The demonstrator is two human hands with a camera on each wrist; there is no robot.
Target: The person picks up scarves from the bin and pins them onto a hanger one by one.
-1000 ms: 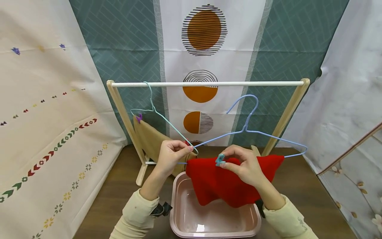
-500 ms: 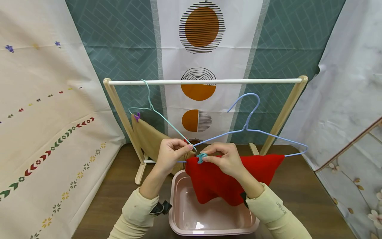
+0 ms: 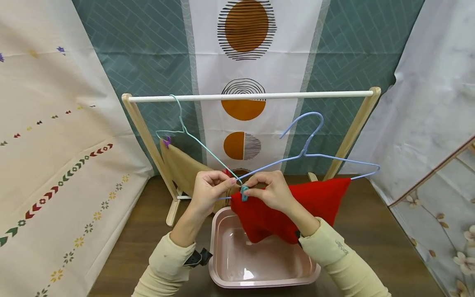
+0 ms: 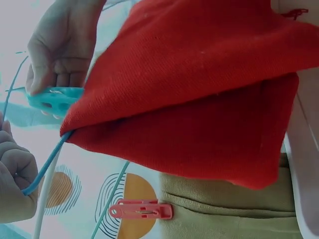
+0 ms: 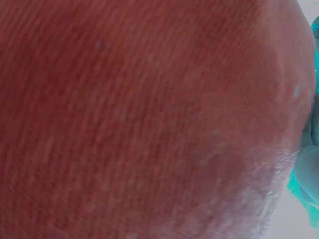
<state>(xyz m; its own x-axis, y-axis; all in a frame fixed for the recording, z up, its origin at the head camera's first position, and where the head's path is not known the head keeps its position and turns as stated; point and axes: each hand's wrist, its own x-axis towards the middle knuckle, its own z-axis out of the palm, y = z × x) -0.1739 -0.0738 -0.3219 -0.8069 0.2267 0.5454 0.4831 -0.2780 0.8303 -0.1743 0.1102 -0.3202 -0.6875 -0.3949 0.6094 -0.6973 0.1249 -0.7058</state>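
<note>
A red cloth (image 3: pixel 311 198) hangs folded over the lower bar of a blue clothes hanger (image 3: pixel 274 163). My left hand (image 3: pixel 208 192) grips the hanger at its left corner. Between the thumb and fingers of my right hand (image 3: pixel 272 192) is a teal clothes peg (image 3: pixel 244 193), at the cloth's upper left edge. In the left wrist view the peg (image 4: pixel 55 101) meets the cloth's folded edge beside the hanger wire; whether it bites the cloth I cannot tell. Red cloth (image 5: pixel 139 119) fills most of the right wrist view.
Behind stands a wooden rack with a white rod (image 3: pixel 282 95). From it hangs a mint hanger (image 3: pixel 204 146) bearing a tan cloth (image 3: pixel 182 163), with a purple peg (image 3: pixel 167 141) and a red peg (image 4: pixel 142 209). A pink basin (image 3: pixel 267 284) sits below on the brown table (image 3: pixel 371 243).
My right hand has carried the teal peg leftward along the cloth to its upper left end, and the peg has turned more upright. My left hand keeps its grip on the blue hanger.
</note>
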